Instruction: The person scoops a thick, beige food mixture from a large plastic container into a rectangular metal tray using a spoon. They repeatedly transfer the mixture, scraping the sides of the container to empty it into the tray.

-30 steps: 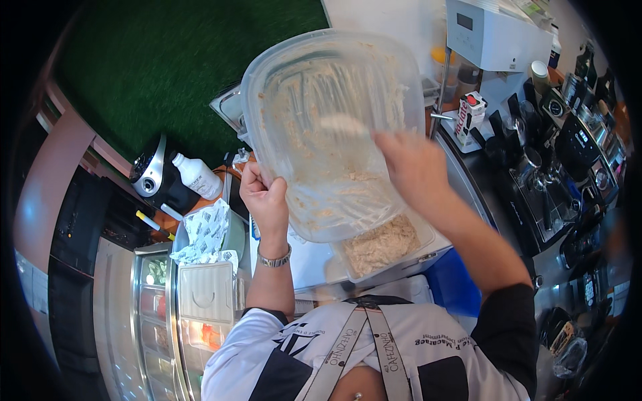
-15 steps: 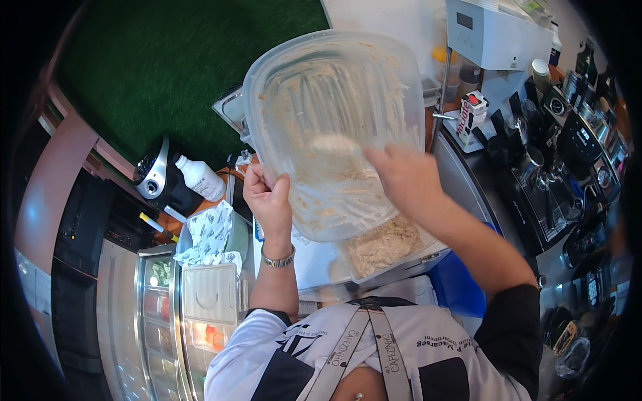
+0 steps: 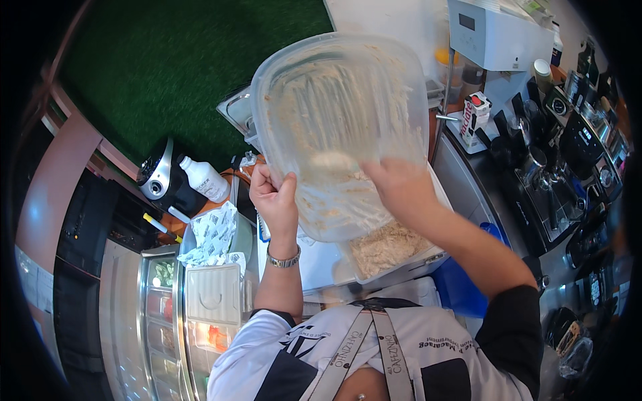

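Note:
A large translucent plastic tub (image 3: 344,87) is held up and tipped toward me, its inside smeared with streaks of beige, dough-like residue. My left hand (image 3: 275,198) is closed on its left rim, thumb outward. Inside the tub is my right hand (image 3: 398,187), blurred by motion, its fingers curled. From those fingers a pale scraper-like tool (image 3: 334,160) reaches against the streaked wall; its exact shape is lost in the blur. Under the tub's lower edge stands a second container (image 3: 364,281) filled with shaggy beige dough (image 3: 388,250), partly covered from view.
To the left are a white bottle (image 3: 204,179), a black-and-silver appliance (image 3: 157,177), a bin holding crumpled printed paper (image 3: 214,234) and a lidded clear box (image 3: 212,294). A carton (image 3: 475,117) and an espresso machine (image 3: 548,194) stand right. A blue bin (image 3: 461,284) sits below the counter.
My right hand and the pale tool have moved a little lower inside the tub. My left hand keeps its hold on the rim. The whole view has shifted slightly.

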Motion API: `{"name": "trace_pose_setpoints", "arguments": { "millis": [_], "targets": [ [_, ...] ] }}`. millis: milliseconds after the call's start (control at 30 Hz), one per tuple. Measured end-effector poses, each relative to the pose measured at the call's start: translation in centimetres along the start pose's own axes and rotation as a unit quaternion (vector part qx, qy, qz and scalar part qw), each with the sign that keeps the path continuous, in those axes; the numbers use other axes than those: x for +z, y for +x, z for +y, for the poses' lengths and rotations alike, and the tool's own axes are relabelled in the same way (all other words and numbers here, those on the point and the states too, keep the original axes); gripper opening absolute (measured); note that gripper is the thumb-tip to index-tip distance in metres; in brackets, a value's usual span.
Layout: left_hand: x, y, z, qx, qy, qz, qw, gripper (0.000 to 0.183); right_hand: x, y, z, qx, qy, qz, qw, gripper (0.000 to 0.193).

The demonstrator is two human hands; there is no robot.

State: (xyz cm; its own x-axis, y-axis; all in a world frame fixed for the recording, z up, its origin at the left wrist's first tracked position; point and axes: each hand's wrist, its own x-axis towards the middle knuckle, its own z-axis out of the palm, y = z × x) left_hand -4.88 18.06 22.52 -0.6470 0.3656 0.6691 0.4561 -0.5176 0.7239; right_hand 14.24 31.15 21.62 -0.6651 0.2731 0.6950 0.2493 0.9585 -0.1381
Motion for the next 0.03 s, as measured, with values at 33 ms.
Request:
{"name": "trace_pose_setpoints", "arguments": {
  "millis": [33],
  "targets": [
    [-0.03,-0.14,0.38,-0.002,0.01,0.004,1.0,0.022,-1.28,2.67,-0.33,0.003,0.005,0.026,1.0,0.037]
  ]
}}
